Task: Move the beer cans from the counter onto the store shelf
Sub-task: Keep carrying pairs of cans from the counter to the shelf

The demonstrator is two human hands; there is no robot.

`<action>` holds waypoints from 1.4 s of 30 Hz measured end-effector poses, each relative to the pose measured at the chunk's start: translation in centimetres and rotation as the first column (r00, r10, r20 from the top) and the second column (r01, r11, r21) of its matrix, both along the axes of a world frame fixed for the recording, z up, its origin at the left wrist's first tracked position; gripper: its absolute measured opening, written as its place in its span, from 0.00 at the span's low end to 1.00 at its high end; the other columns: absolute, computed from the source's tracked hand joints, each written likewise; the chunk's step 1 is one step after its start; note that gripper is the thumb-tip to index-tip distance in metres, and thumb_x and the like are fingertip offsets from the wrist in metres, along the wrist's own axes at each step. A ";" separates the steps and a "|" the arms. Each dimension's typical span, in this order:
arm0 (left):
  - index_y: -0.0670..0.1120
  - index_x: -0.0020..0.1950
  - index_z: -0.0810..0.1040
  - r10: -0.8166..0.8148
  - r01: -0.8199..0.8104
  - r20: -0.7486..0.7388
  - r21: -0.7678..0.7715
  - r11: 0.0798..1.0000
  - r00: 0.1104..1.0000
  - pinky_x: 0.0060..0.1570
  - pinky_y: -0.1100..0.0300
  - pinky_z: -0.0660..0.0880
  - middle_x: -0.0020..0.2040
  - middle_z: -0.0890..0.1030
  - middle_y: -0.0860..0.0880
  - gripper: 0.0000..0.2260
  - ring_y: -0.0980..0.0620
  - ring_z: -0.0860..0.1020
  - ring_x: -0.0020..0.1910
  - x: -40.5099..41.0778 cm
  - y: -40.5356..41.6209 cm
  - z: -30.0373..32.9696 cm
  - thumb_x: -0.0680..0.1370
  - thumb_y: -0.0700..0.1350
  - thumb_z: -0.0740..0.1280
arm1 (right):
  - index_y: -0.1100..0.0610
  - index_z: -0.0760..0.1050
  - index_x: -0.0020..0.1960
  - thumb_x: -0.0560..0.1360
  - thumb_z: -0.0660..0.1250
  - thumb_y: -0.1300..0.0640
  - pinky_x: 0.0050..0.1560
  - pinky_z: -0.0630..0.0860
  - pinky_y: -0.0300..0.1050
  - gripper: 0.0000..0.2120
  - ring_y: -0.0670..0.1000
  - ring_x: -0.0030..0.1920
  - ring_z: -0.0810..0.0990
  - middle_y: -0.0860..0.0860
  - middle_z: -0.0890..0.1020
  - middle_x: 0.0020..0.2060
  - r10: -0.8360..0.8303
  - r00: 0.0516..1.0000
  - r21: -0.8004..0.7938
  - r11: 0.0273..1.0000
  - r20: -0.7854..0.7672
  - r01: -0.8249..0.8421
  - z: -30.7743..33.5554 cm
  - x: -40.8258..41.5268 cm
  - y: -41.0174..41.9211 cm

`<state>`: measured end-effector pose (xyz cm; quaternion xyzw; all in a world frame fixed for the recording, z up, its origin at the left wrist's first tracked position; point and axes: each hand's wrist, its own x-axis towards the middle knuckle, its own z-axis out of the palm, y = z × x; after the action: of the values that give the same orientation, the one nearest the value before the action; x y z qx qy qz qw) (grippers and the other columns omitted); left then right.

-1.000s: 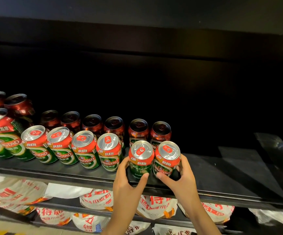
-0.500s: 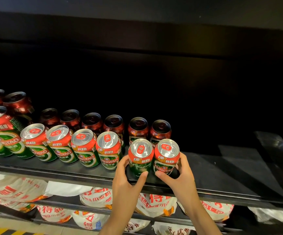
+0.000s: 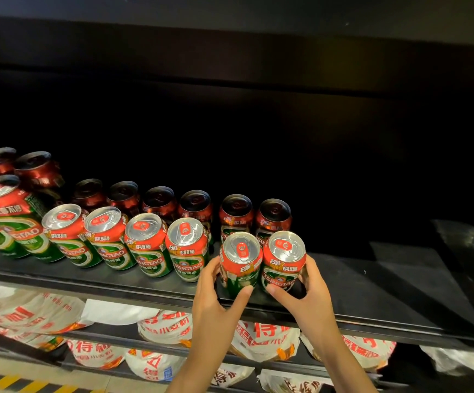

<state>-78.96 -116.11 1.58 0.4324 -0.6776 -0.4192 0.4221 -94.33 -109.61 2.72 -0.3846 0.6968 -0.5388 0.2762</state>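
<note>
Two red and green beer cans stand side by side at the front of the dark store shelf (image 3: 386,293). My left hand (image 3: 216,304) wraps the left can (image 3: 240,262), thumb on its front. My right hand (image 3: 306,296) grips the right can (image 3: 284,259) from the right side. Both cans rest on the shelf, just right of a front row of several matching cans (image 3: 145,245). A back row of cans (image 3: 235,214) stands in shadow behind them.
The shelf's right half is bare dark surface up to a black wall at the far right (image 3: 468,251). Below, a lower shelf holds white and red food packages (image 3: 167,330). A yellow and black floor stripe (image 3: 17,384) shows at bottom left.
Both hands have stayed on the two cans, which sit slightly further back on the shelf. The view has shifted a little.
</note>
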 end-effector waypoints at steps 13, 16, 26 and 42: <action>0.63 0.65 0.61 0.020 -0.018 0.040 -0.047 0.999 0.999 0.57 0.80 0.62 0.63 0.70 0.63 0.27 0.71 0.66 0.63 -0.1 0.2 -0.3 0.71 0.53 0.70 | 0.34 0.64 0.59 0.67 0.76 0.54 0.49 0.72 0.24 0.30 0.32 0.58 0.73 0.33 0.74 0.57 0.003 1.000 0.019 1.000 -0.018 -0.002 0.4 0.1 0.1; 0.60 0.67 0.63 0.092 -0.092 -0.005 -0.005 0.996 0.996 0.57 0.75 0.66 0.62 0.71 0.61 0.30 0.66 0.69 0.63 -0.6 0.3 -0.3 0.67 0.56 0.71 | 0.34 0.64 0.60 0.67 0.76 0.54 0.48 0.72 0.24 0.30 0.33 0.58 0.73 0.33 0.74 0.57 -0.002 1.000 0.020 1.000 -0.028 0.002 0.4 0.2 0.1; 0.49 0.66 0.68 0.270 -0.267 0.019 -0.101 0.958 0.963 0.58 0.64 0.70 0.62 0.69 0.55 0.30 0.54 0.70 0.63 -2.2 0.9 -0.6 0.69 0.59 0.72 | 0.36 0.63 0.63 0.70 0.74 0.57 0.52 0.69 0.22 0.30 0.31 0.60 0.71 0.32 0.73 0.58 0.056 0.996 0.010 0.998 -0.062 -0.056 0.4 0.1 0.2; 0.50 0.68 0.69 0.271 -0.273 -0.040 -0.104 0.956 0.962 0.60 0.70 0.69 0.60 0.69 0.59 0.28 0.61 0.70 0.60 -1.7 1.1 -0.7 0.69 0.53 0.71 | 0.40 0.68 0.62 0.67 0.76 0.58 0.54 0.70 0.25 0.29 0.35 0.60 0.74 0.34 0.78 0.56 0.056 0.998 -0.052 0.997 -0.013 -0.057 0.1 -0.1 0.4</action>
<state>-80.66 -115.03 0.91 0.4927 -0.6282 -0.3250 0.5070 -94.45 -109.24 2.84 -0.4145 0.6728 -0.5466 0.2770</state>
